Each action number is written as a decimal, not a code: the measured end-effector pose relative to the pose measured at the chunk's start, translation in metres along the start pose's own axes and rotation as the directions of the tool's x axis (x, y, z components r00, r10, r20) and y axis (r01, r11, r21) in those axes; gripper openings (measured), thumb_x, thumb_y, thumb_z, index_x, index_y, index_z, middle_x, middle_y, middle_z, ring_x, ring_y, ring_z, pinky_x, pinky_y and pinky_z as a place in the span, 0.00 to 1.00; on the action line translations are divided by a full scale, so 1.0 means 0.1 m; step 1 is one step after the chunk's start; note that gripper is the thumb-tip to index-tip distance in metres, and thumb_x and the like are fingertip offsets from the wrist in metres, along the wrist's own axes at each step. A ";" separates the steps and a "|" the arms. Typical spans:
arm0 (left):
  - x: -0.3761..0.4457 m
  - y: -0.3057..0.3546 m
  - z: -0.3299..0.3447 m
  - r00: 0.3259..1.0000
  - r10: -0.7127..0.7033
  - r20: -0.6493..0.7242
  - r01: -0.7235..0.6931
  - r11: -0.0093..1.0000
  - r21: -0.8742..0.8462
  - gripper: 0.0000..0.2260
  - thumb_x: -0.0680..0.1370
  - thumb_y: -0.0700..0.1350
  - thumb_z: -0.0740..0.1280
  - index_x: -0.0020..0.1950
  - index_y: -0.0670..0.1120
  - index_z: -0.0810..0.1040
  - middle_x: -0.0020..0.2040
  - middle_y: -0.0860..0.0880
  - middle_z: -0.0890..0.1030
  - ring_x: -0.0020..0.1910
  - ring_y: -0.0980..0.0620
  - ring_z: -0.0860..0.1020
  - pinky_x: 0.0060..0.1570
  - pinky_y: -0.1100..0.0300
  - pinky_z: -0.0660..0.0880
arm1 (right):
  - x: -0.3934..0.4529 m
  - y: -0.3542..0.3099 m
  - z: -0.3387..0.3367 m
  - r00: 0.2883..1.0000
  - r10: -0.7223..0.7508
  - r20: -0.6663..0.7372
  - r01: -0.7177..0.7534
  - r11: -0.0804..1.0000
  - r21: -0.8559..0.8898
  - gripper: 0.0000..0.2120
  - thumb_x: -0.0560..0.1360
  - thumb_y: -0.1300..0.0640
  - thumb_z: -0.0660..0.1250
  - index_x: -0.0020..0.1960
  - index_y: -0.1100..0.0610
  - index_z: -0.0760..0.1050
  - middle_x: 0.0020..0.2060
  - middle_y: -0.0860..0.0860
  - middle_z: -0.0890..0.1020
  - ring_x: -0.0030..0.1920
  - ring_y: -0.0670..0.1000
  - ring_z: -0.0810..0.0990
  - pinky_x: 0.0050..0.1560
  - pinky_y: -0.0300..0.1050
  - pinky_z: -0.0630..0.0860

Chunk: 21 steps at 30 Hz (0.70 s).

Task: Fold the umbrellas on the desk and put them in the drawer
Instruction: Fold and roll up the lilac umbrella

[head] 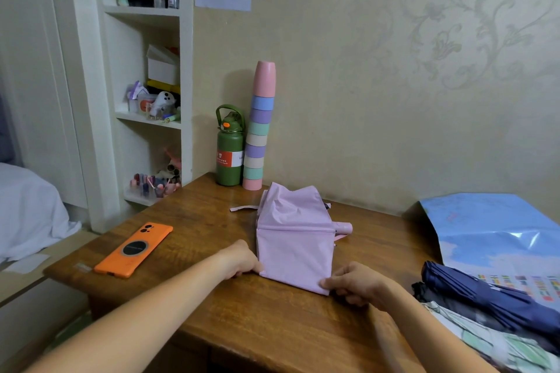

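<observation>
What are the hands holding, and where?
Both hold the pink umbrella: left hand pinches its near left corner, right hand its near right corner.

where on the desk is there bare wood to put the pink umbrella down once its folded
Bare wood lies between the orange phone and the pink umbrella, and along the near edge below both hands. The right side is crowded: navy umbrella, blue bag.
</observation>
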<state>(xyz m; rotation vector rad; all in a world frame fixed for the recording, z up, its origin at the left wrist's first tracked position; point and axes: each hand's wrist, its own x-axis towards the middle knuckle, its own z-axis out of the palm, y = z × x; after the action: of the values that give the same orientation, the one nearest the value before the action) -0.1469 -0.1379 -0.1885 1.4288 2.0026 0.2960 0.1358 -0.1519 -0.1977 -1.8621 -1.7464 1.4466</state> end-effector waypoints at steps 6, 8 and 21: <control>0.01 0.08 0.06 0.995 0.044 -0.088 -0.041 0.999 0.035 0.17 0.78 0.46 0.73 0.64 0.44 0.73 0.57 0.46 0.77 0.52 0.52 0.79 0.39 0.63 0.74 | 0.03 -0.10 -0.02 0.991 0.039 -0.132 -0.057 0.989 -0.139 0.17 0.72 0.45 0.77 0.34 0.53 0.74 0.26 0.48 0.74 0.24 0.48 0.68 0.28 0.40 0.64; -0.01 0.13 0.10 0.973 0.121 -0.195 -0.112 0.992 0.054 0.14 0.80 0.47 0.70 0.63 0.44 0.73 0.62 0.46 0.76 0.54 0.51 0.79 0.39 0.63 0.73 | 0.08 -0.13 0.00 0.963 -0.018 -0.270 -0.026 0.987 -0.158 0.17 0.72 0.46 0.76 0.37 0.54 0.72 0.27 0.48 0.75 0.25 0.49 0.71 0.27 0.39 0.67; 0.38 0.05 0.57 0.702 0.712 0.012 -0.616 0.599 0.512 0.27 0.86 0.60 0.50 0.84 0.62 0.45 0.84 0.51 0.39 0.82 0.52 0.35 0.81 0.50 0.39 | 0.48 -0.14 0.28 0.797 -0.525 -0.299 0.332 0.794 -0.509 0.05 0.72 0.58 0.67 0.45 0.48 0.78 0.41 0.47 0.82 0.38 0.43 0.77 0.40 0.36 0.69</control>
<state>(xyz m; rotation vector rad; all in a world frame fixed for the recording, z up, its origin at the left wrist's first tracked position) -0.1155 -0.1119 -0.2435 2.5749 1.6416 0.2636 0.0975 -0.1196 -0.2259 -1.6054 -2.1772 0.4457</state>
